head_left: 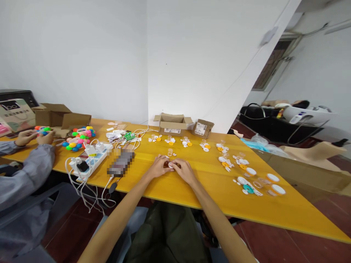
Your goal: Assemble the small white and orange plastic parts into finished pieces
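My left hand [158, 166] and my right hand [184, 169] meet over the yellow table [208, 190], fingers curled together around a small part [170, 165] with a white bit showing; its shape is too small to make out. Just beyond the hands stand small clear cups [170, 151] and groups of white and orange plastic pieces [186, 141]. More white, orange and teal discs [248, 188] lie to my right.
A white power strip [91, 157] with chargers and cables lies left, beside a blurred phone [120, 162]. Cardboard boxes [172, 124] stand at the wall. At far left another person's hands [34, 137] work over colourful balls [79, 140]. The table's right end narrows toward a red floor.
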The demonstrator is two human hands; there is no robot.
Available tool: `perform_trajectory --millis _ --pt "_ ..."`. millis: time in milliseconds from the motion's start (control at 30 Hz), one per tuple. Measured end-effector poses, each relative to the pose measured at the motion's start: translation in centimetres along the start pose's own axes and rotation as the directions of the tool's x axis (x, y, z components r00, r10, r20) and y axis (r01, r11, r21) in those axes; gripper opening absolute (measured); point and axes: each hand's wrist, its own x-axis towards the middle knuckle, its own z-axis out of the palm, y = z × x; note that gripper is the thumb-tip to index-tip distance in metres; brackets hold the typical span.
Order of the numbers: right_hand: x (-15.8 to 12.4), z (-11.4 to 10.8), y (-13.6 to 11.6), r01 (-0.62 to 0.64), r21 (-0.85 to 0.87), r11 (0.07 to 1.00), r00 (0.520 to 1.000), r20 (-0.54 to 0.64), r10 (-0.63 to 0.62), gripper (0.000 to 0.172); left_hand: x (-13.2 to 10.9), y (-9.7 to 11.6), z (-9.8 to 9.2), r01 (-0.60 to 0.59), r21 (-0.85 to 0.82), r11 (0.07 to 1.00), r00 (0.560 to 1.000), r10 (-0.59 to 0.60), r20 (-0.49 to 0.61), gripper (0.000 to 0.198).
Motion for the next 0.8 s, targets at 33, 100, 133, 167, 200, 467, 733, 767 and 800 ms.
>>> perform_trajectory --millis 33,100,133,167,200,467,733,767,800 --pt "-0.03 0.01 0.0 -0.001 -0.006 1.0 1.0 -0.001 0.001 0.024 0.01 -0.04 0.03 0.0 0.003 1.0 1.0 0.0 0.0 0.02" --pt "-0.07 0.02 0.01 -0.005 -0.013 1.0 1.0 -0.001 0.005 0.022 0.02 -0.11 0.07 -0.001 0.007 1.0 1.0 0.001 -0.003 0.02" --pt "-0.09 0.02 0.01 -0.007 -0.014 1.0 1.0 -0.001 0.007 0.021 0.03 -0.13 0.08 -0.002 0.008 1.0 1.0 0.002 -0.005 0.02" --pt "-0.1 0.02 0.0 -0.009 -0.015 1.0 1.0 -0.001 0.009 0.02 0.03 -0.14 0.08 -0.003 0.007 1.0 1.0 0.003 -0.006 0.02" --pt "-0.1 0.01 -0.01 -0.01 -0.015 1.0 1.0 -0.001 0.01 0.019 0.03 -0.15 0.08 -0.006 0.005 1.0 1.0 0.006 -0.007 0.02" --pt "-0.06 0.03 0.08 -0.046 0.003 0.999 0.999 -0.003 0.046 0.012 -0.01 -0.11 -0.03 0.006 0.004 1.0 1.0 -0.006 0.002 0.019" --pt "0.07 -0.19 0.24 -0.04 0.058 0.997 0.999 0.014 0.039 0.013 0.03 -0.19 -0.03 0.009 -0.016 1.0 1.0 -0.009 -0.01 0.022" --pt "0.09 -0.22 0.26 -0.041 0.066 0.997 0.999 0.018 0.04 0.012 0.02 -0.18 -0.04 0.005 -0.019 1.0 1.0 -0.005 -0.009 0.022" --pt "0.12 -0.23 0.29 -0.044 0.074 0.996 0.999 0.021 0.043 0.012 0.01 -0.17 -0.05 0.002 -0.02 1.0 1.0 -0.002 -0.008 0.021"
